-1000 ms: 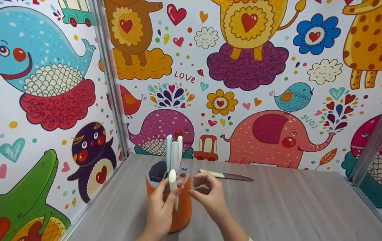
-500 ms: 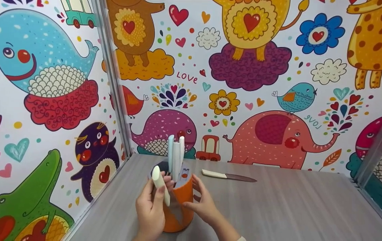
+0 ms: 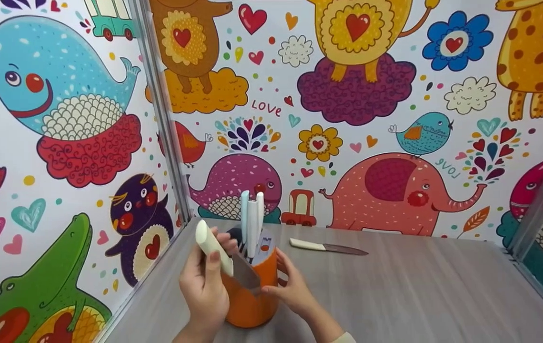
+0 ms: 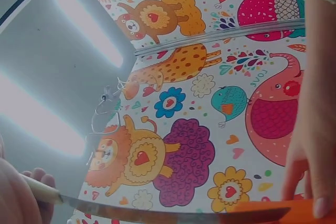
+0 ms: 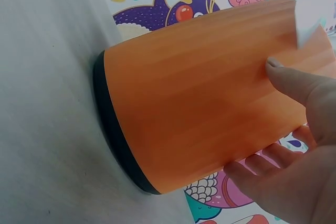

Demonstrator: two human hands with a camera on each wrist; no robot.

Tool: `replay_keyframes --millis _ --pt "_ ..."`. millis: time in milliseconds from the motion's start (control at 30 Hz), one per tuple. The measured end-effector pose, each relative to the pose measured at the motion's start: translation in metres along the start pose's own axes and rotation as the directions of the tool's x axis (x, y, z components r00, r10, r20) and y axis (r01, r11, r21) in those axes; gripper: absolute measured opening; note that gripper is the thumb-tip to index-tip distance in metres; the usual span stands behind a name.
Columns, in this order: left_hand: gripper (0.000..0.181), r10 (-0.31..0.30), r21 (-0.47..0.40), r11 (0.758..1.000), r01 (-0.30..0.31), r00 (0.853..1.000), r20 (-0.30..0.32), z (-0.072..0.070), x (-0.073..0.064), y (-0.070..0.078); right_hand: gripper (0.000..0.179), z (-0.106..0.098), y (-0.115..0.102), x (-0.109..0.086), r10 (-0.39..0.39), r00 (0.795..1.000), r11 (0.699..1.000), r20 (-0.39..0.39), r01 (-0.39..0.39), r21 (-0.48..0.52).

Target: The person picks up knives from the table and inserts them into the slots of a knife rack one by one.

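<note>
My left hand (image 3: 205,290) holds a knife by its cream handle (image 3: 215,251). The handle leans up to the left, and the blade (image 3: 245,272) slants down to the right across the front of an orange knife block (image 3: 252,309). In the left wrist view the blade (image 4: 157,213) stretches toward the block and my right hand (image 4: 317,124). On the block's right side my right hand (image 3: 295,288) grips the wall, thumb in front and fingers round the side, as the right wrist view shows on the orange wall (image 5: 199,98). Pale handles (image 3: 251,226) stick up from its top.
Behind the block to the right, another cream-handled knife (image 3: 331,247) lies on the grey wood-look table (image 3: 395,295), its blade pointing right. Printed cartoon walls (image 3: 347,119) close off the back and sides.
My right hand has come from the air onto the block's right side and grips it. My left hand has moved left, tilting the knife from upright to slanted.
</note>
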State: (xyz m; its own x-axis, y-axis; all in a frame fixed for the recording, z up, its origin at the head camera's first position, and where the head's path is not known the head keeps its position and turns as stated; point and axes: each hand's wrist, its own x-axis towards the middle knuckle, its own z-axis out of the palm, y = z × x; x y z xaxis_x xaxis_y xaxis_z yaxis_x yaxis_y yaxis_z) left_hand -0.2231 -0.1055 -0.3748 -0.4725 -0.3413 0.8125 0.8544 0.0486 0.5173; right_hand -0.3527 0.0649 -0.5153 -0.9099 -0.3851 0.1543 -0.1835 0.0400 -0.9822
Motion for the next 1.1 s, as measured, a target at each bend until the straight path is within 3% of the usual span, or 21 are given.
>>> replay_keyframes --millis 233,467,567,700,833,1100 --pt "0.028 0.073 -0.093 0.993 -0.075 0.997 -0.025 0.002 0.026 0.018 0.102 -0.001 0.001 0.001 0.000 1.000 1.000 0.001 0.000 -0.005" --pt "0.031 0.179 -0.062 0.981 -0.183 0.982 -0.067 0.006 0.037 0.021 0.102 -0.004 0.000 0.000 0.003 1.000 1.000 -0.007 -0.003 -0.021" --pt "0.038 0.251 -0.006 0.968 -0.252 0.965 -0.071 0.010 0.039 0.015 0.101 -0.003 0.000 0.000 0.010 1.000 1.000 0.000 -0.010 -0.012" --pt "0.051 0.342 0.086 0.937 -0.339 0.940 -0.016 0.015 0.039 0.002 0.103 -0.001 0.001 0.000 0.017 1.000 1.000 -0.007 -0.017 -0.004" --pt "0.047 0.337 0.118 0.933 -0.340 0.941 0.041 0.014 0.036 -0.010 0.103 0.000 0.000 -0.001 0.022 1.000 1.000 -0.018 -0.022 -0.003" --pt "0.042 0.304 0.165 0.936 -0.310 0.951 0.064 0.013 0.035 -0.018 0.104 0.000 -0.003 -0.003 0.031 0.999 0.999 -0.018 -0.032 -0.014"
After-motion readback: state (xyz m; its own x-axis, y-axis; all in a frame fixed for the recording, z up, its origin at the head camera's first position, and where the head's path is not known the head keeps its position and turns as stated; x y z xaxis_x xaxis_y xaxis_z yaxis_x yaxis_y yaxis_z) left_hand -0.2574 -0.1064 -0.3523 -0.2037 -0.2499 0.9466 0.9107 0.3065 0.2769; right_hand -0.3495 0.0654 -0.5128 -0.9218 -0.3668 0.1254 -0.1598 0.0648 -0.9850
